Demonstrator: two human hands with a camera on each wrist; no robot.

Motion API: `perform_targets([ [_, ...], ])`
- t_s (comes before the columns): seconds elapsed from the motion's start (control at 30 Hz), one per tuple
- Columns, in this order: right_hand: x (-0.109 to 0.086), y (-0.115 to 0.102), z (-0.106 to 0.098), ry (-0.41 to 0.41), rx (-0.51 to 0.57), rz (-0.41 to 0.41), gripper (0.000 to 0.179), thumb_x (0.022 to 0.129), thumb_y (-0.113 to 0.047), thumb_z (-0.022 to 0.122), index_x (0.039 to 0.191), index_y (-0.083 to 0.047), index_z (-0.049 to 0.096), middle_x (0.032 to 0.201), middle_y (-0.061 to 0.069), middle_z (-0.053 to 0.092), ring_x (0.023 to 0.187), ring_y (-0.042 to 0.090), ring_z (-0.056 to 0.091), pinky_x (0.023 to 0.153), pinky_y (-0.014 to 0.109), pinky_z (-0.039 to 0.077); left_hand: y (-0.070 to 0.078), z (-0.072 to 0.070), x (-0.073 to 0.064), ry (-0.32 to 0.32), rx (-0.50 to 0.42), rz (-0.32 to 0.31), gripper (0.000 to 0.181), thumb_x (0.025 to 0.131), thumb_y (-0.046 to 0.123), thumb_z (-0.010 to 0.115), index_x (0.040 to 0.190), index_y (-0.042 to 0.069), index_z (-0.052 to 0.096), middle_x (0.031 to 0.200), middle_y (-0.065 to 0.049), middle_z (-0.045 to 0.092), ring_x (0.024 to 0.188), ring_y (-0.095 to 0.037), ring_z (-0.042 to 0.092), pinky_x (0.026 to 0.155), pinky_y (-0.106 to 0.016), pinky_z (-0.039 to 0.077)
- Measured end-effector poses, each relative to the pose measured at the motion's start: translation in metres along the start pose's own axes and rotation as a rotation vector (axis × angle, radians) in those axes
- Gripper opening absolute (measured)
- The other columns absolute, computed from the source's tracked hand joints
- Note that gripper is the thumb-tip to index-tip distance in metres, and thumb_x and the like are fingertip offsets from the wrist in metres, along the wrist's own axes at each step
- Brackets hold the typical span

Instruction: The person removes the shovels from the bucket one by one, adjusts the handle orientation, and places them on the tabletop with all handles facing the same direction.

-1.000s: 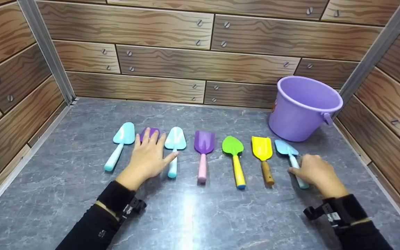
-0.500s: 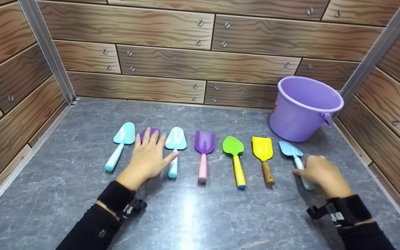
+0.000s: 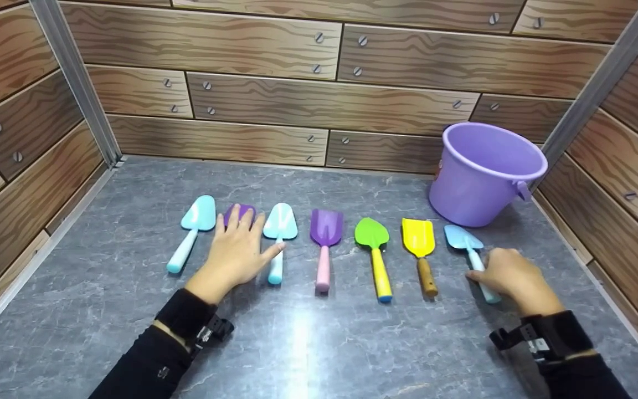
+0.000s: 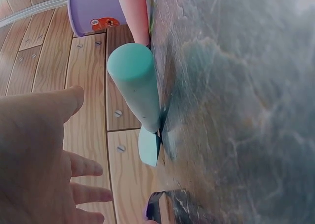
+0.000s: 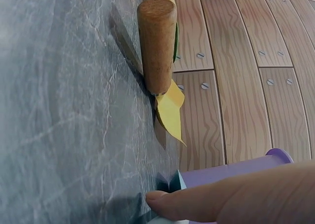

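Note:
My left hand (image 3: 235, 250) lies spread, with straight fingers, over a shovel with a purple blade (image 3: 246, 210); most of that shovel is hidden under it. Light-blue trowels flank this hand: one to its left (image 3: 200, 215), the other to its right (image 3: 280, 221), near the thumb. In the left wrist view the fingers (image 4: 88, 192) are straight. At the right end of the row, my right hand (image 3: 510, 277) grips the handle of a blue trowel (image 3: 463, 237), which lies blade away from me on the table. Its thumb (image 5: 182, 204) presses along the handle in the right wrist view.
Between the hands lie a purple shovel with a pink handle (image 3: 323, 269), a green trowel with a yellow handle (image 3: 371, 233) and a yellow shovel with a wooden handle (image 3: 418, 237). A purple bucket (image 3: 463, 188) stands at the back right. Wood-patterned walls (image 3: 252, 94) enclose the grey tabletop (image 3: 241, 354).
My right hand has shifted slightly to the right with the blue trowel, then stayed still over the last half second. The left hand has not moved.

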State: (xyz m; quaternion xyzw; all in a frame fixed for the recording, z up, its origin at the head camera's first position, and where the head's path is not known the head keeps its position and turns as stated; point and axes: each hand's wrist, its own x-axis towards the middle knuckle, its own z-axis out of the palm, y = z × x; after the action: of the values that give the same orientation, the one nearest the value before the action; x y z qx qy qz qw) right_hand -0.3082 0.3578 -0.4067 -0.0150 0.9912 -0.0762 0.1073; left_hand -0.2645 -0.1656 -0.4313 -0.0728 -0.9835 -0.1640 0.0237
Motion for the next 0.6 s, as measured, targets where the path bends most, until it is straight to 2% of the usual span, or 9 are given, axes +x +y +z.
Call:
perform_targets([
  [0.37,-0.0011,0.0023,-0.0038,-0.017,0.007,-0.008,0.047,0.104,-0.044,0.084,0.078,-0.01,0.063,0.089,0.018,0.068,0.08,0.03,0.066,0.067,0.04,0.052,-0.0006,-0.0007,0.0006,0.0,-0.002,0.003,0.086,0.119,0.058,0.058,0.178,-0.003,0.042,0.187,-0.036,0.035,0.181,-0.059,0.019,0.147,-0.082,0.009],
  [0.53,-0.0025,0.003,-0.0061,-0.018,0.006,-0.015,0.05,0.102,-0.047,0.086,0.075,-0.013,0.062,0.089,0.018,0.068,0.08,0.029,0.066,0.067,0.04,0.051,-0.0011,-0.0013,0.0003,-0.002,-0.004,0.002,0.086,0.12,0.058,0.057,0.179,-0.002,0.042,0.187,-0.036,0.034,0.181,-0.059,0.019,0.146,-0.082,0.009],
  [0.6,-0.0033,0.0028,-0.008,-0.027,0.005,-0.019,0.049,0.102,-0.048,0.086,0.079,-0.01,0.066,0.093,0.021,0.071,0.082,0.031,0.067,0.068,0.043,0.055,-0.0017,-0.0021,-0.0001,-0.004,-0.006,0.002,0.086,0.12,0.059,0.057,0.178,-0.003,0.042,0.187,-0.036,0.034,0.181,-0.059,0.018,0.146,-0.082,0.01],
])
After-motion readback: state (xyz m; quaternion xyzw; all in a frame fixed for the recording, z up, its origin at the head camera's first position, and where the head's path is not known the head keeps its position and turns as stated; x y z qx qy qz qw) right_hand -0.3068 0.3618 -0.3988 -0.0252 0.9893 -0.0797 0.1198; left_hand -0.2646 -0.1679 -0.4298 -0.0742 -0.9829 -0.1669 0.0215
